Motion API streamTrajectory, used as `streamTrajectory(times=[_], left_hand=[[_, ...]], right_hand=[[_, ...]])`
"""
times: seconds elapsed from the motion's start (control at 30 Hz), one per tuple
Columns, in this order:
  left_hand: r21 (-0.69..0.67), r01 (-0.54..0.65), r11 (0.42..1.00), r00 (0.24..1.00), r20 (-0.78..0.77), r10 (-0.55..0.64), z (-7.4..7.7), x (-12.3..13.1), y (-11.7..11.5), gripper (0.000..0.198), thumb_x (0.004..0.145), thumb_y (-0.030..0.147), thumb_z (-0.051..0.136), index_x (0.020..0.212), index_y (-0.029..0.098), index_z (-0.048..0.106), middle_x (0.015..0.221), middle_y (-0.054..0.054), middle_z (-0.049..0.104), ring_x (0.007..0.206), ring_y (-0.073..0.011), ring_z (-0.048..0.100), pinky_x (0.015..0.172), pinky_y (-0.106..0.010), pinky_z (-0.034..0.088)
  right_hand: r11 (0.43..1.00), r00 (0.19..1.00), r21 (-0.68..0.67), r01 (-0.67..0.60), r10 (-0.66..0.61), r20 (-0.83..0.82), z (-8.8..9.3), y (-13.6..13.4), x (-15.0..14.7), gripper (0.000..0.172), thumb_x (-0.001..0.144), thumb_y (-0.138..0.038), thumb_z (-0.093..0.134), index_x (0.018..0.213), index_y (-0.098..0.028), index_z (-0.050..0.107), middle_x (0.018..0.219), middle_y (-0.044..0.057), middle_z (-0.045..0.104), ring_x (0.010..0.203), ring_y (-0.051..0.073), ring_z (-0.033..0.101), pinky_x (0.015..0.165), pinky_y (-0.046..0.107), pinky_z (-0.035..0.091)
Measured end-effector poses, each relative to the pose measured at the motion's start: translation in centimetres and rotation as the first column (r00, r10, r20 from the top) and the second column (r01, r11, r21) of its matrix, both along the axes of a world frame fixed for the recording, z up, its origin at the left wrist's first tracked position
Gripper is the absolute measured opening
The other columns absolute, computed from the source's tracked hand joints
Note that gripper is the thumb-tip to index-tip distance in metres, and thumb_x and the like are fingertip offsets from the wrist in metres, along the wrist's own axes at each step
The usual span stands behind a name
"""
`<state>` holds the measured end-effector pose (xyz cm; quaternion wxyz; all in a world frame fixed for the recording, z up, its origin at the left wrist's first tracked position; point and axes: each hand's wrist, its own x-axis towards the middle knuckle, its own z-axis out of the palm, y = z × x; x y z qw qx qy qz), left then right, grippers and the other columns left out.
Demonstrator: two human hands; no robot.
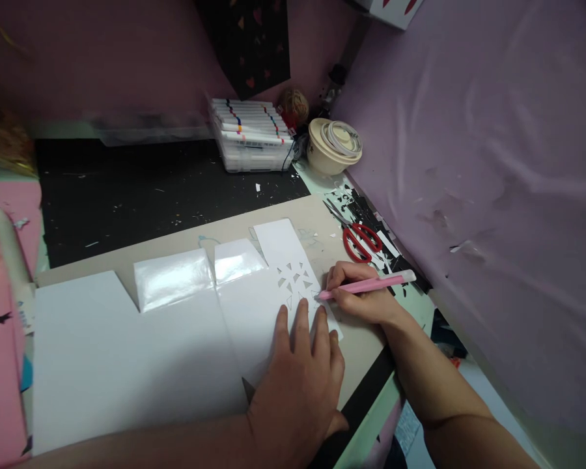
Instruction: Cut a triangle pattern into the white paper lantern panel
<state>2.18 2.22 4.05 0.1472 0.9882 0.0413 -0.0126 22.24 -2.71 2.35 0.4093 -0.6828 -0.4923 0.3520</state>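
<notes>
A large white card sheet with folded flaps lies on a beige board. Near its right edge is a cluster of small triangular cut-outs, with a few triangles outlined below them. My left hand presses flat on the sheet just under these shapes, fingers spread. In my right hand is a slim pink craft knife, gripped like a pen. Its tip meets the card at the right side of the cluster, beside my left fingertips; the blade itself is too small to make out.
Red-handled scissors lie beyond my right hand among black and white paper scraps. Behind the board are a box of markers and a cream bowl. A purple-covered wall rises at the right; pink material lies at left.
</notes>
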Motion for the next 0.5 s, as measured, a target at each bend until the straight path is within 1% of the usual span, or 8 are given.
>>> streamTrajectory(times=[0.23, 0.4, 0.5], left_hand=[[0.002, 0.007, 1.0, 0.999, -0.043, -0.007, 0.13, 0.16, 0.11, 0.084, 0.079, 0.073, 0.054, 0.137, 0.013, 0.056, 0.148, -0.028, 0.042, 0.137, -0.052, 0.035, 0.104, -0.072, 0.035], [-0.01, -0.001, 1.0, 1.0, -0.031, 0.001, 0.21, 0.06, 0.02, 0.086, 0.08, 0.077, 0.048, 0.137, 0.013, 0.056, 0.148, -0.028, 0.042, 0.136, -0.0522, 0.035, 0.104, -0.073, 0.035], [-0.013, -0.007, 1.0, 1.0, -0.014, 0.007, 0.16, 0.04, 0.01, 0.085, 0.08, 0.077, 0.048, 0.135, 0.012, 0.058, 0.147, -0.029, 0.043, 0.136, -0.0525, 0.036, 0.103, -0.073, 0.036]], right_hand=[[1.0, 1.0, 0.02, 0.016, -0.016, 0.002, 0.22, 0.2, -0.01, 0.015, 0.073, -0.015, 0.059, 0.063, -0.021, 0.05, 0.063, -0.001, 0.057, 0.06, 0.014, 0.05, 0.056, 0.029, 0.039], [0.999, 1.0, 0.031, 0.025, -0.024, -0.021, 0.31, 0.37, -0.03, 0.018, 0.073, -0.015, 0.061, 0.062, -0.021, 0.047, 0.061, -0.002, 0.055, 0.059, 0.013, 0.048, 0.055, 0.028, 0.038], [0.999, 0.999, 0.035, 0.03, -0.029, -0.043, 0.28, 0.33, 0.0, 0.016, 0.073, -0.014, 0.06, 0.063, -0.021, 0.049, 0.062, -0.002, 0.056, 0.059, 0.013, 0.048, 0.055, 0.028, 0.038]])
